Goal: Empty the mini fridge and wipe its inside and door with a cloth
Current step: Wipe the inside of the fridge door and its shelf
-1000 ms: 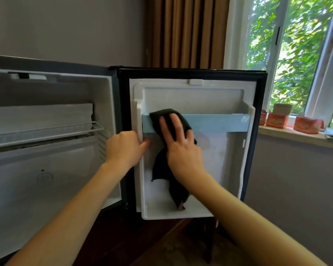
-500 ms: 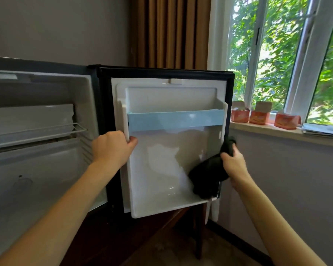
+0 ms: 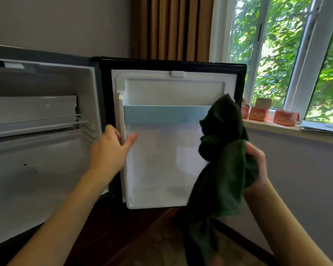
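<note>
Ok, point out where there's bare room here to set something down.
Bare: the fridge floor below the wire shelf, and the door pocket behind the blue rail. Crowded: the windowsill, lined with orange boxes and papers; the left hand grips the door's left edge, and the green cloth in the right hand hangs across its right side.

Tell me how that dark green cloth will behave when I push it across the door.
Probably floppy: the cloth droops in loose folds below the right hand gripping it. Likely light, since one hand carries it bunched. It looks soft and napped, so it should drag rather than slide on the door.
</note>
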{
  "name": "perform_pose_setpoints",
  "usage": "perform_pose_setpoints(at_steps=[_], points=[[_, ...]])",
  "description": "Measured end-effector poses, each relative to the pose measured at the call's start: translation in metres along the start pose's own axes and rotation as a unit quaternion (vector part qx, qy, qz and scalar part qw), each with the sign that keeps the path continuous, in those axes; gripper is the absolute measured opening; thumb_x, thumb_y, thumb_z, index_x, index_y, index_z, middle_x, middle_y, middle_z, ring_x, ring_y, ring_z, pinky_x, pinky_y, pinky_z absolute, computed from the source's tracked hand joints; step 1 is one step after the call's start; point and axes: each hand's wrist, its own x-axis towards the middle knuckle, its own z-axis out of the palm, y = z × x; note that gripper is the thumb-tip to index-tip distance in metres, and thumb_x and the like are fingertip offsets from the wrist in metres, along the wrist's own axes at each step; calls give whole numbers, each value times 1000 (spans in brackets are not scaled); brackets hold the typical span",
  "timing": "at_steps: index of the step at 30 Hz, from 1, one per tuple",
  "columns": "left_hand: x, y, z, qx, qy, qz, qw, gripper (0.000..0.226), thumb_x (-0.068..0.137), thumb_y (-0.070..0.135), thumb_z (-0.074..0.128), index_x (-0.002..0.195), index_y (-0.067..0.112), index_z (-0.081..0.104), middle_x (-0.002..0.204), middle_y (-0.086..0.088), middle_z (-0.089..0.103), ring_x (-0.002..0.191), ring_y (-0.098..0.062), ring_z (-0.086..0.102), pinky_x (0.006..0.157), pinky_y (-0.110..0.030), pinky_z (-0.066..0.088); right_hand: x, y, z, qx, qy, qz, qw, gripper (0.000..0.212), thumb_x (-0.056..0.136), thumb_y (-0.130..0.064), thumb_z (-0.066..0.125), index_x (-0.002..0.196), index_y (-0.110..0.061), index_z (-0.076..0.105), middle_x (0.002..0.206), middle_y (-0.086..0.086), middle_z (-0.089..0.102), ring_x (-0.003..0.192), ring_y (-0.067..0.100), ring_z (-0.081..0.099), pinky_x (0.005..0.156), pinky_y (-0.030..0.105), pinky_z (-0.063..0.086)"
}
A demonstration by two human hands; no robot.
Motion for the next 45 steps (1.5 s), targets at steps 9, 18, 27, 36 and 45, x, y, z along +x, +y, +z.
perform_pose_setpoints(at_steps=[9,18,27,36,45], points=[[-143,1,18,-628,-548,-277,478,75,80,57,65,139,13,49,142,-25,42,118,-40,52,99,-52,41,19,51,22,82,-75,103,988,36,21,-23,84,50,-13,64,54,2,57,51,14,59,52,22,52],[-118,26,-13,-685,-330,-254,598,57,62,3,75,117,10,66,114,-23,66,101,-40,66,78,-47,57,14,65,26,143,-265,96,949,51,76,-12,63,127,-12,60,119,14,65,106,26,65,89,35,51],[-110,28,-16,-731,-222,-177,621,51,70,8,70,118,22,63,121,-22,63,109,-44,61,79,-58,53,35,49,-33,-180,-161,21,970,78,73,-59,64,142,-34,39,139,0,53,116,27,58,89,42,53],[-87,81,19,-690,-245,-159,662,50,79,22,73,125,7,58,116,-14,67,107,-24,66,82,-31,55,7,94,19,-118,-23,-80,990,102,43,-56,89,125,-8,53,117,11,66,112,25,62,95,49,50],[15,58,-5,-39,36,282,958,76,75,67,56,128,13,51,122,-2,51,115,-19,46,100,-30,39,77,-72,12,-464,58,-299,832,81,51,-48,78,120,-25,43,101,-12,57,95,10,59,80,27,52]])
